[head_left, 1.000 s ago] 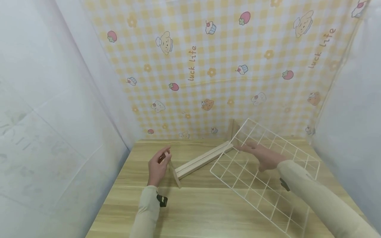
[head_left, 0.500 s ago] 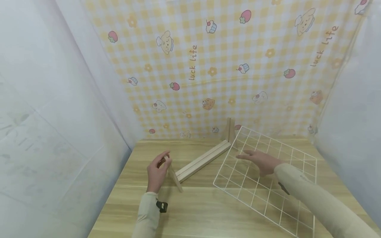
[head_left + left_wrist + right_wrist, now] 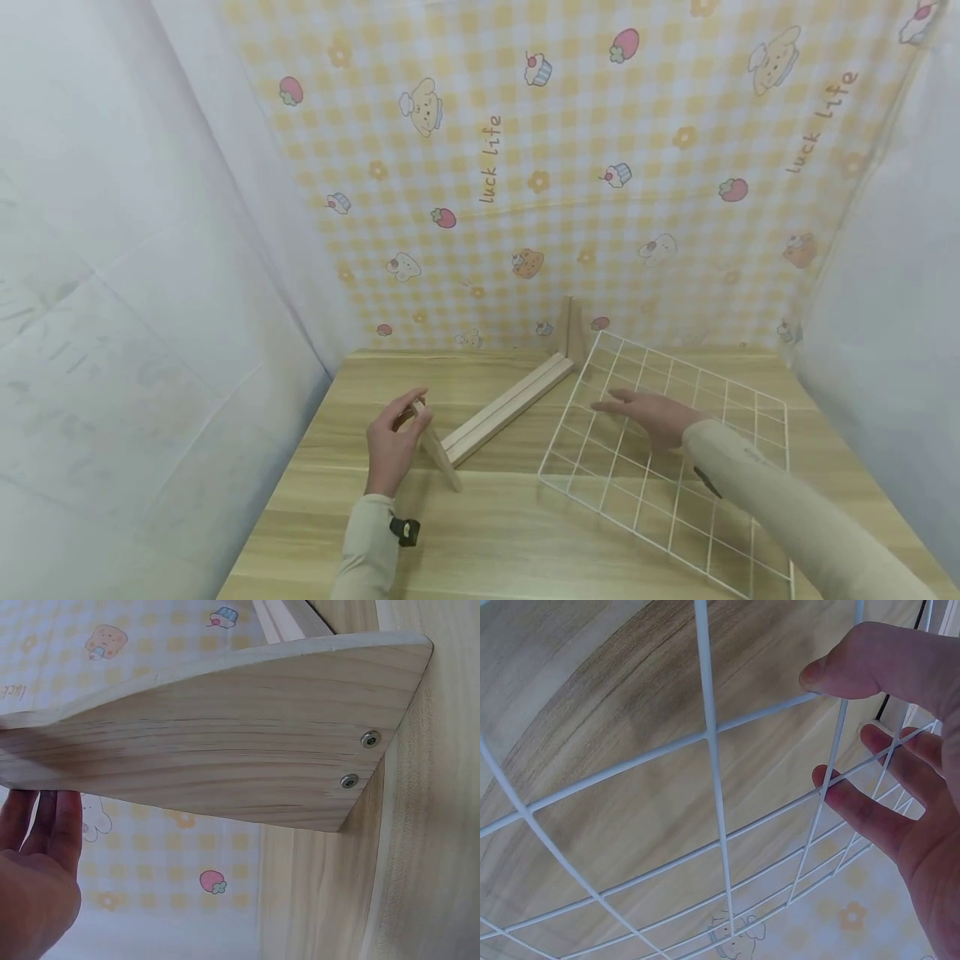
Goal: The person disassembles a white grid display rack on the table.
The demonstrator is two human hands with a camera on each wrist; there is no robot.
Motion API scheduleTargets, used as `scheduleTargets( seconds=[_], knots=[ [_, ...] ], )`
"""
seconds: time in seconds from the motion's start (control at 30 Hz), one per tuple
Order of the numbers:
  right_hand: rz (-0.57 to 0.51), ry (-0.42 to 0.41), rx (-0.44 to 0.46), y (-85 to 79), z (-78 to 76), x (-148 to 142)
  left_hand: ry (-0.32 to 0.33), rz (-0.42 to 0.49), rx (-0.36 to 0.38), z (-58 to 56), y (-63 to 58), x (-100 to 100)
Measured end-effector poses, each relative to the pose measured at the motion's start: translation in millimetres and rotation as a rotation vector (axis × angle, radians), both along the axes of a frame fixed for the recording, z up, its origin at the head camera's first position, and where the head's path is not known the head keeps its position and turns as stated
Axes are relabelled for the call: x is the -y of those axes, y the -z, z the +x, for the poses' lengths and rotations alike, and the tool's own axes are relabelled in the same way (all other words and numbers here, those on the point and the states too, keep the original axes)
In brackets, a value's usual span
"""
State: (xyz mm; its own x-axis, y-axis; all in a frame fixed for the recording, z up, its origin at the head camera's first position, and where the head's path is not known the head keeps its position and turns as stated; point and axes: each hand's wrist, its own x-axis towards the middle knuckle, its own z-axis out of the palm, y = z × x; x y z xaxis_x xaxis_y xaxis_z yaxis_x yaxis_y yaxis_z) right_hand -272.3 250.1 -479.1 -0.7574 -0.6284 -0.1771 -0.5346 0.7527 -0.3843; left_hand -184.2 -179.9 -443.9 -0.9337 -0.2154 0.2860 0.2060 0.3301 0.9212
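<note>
My left hand (image 3: 390, 454) pinches the upper end of a pale wooden side panel (image 3: 225, 742), seen close in the left wrist view with two screw heads near its base. A grooved wooden crossbar (image 3: 498, 410) runs from this panel to the second side panel (image 3: 567, 329) at the back, forming one stand on the table. On the right, my right hand (image 3: 656, 417) holds a white wire grid panel (image 3: 710, 733), tilted over the table. In the right wrist view its thumb lies at one wire and the fingertips at others.
The wood-grain tabletop (image 3: 495, 542) meets a yellow checked cloth (image 3: 570, 225) printed with cartoons at the back. White sheets hang at the left (image 3: 187, 333) and right (image 3: 877, 333) sides.
The grid panel has come down and its far corner has shifted left, with my right hand on it. My left hand and the stand have moved slightly toward me.
</note>
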Motion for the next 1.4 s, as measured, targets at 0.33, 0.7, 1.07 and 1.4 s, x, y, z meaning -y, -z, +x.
scheduleTargets(
  seconds=[0.33,0.7,1.07,1.4],
  knots=[
    [0.077,-0.039,-0.068,7.2,1.3,12.8,-0.047,-0.009,-0.015,-8.2,30.6,7.8],
    [0.116,-0.088,-0.114,17.9,-2.0,22.7,-0.066,-0.006,-0.033,7.8,32.1,2.4],
    [0.243,-0.181,-0.273,29.7,-11.5,32.5,-0.129,-0.064,-0.11,21.7,35.7,-9.5],
    [0.307,-0.271,-0.377,33.7,-19.1,41.0,-0.175,-0.137,-0.186,34.4,38.2,-23.3]
  ],
)
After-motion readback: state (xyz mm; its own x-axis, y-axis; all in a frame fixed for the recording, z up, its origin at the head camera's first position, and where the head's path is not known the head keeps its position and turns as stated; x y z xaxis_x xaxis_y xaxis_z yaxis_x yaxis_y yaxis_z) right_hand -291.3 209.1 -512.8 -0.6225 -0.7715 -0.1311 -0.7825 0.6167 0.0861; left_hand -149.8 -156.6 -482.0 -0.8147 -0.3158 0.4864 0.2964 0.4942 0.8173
